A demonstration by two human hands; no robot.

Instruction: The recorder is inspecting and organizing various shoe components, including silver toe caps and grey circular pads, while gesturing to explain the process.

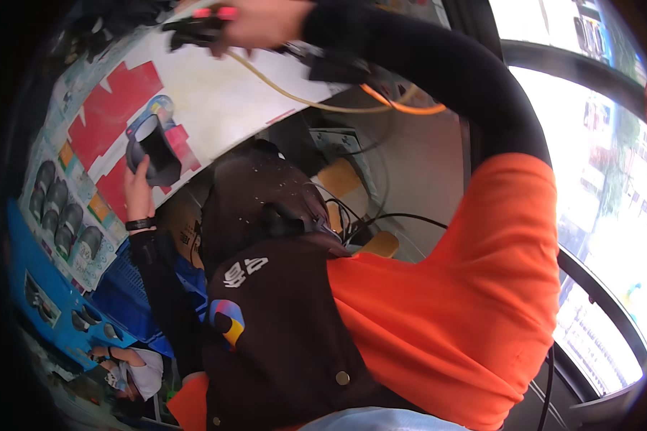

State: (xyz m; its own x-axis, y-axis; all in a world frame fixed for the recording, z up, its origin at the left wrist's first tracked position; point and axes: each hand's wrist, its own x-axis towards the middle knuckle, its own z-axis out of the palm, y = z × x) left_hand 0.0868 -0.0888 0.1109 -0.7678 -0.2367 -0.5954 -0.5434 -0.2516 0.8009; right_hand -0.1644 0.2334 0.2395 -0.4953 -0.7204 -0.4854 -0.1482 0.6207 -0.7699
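My left hand [138, 188] grips a dark grey, hollow, cup-like piece [167, 164] from its lower side. The piece is tilted, and a light patch shows along its upper part; its exact kind I cannot make out. It is held over the near left part of a white worktop [216, 93] with red patches. Farther off, at the top of the view, my right hand [262, 27] is closed around a black hand tool [194, 30] with bright red parts. A yellowish hose [295, 99] runs from near that hand across the worktop's edge.
Several dark rounded pieces [66, 223] stand in rows at the left. Below them are a blue crate [126, 287] and a blue surface [47, 262]. Another person [140, 373] is at lower left. Cables [402, 215] hang beside the worktop, near windows [582, 129] at right.
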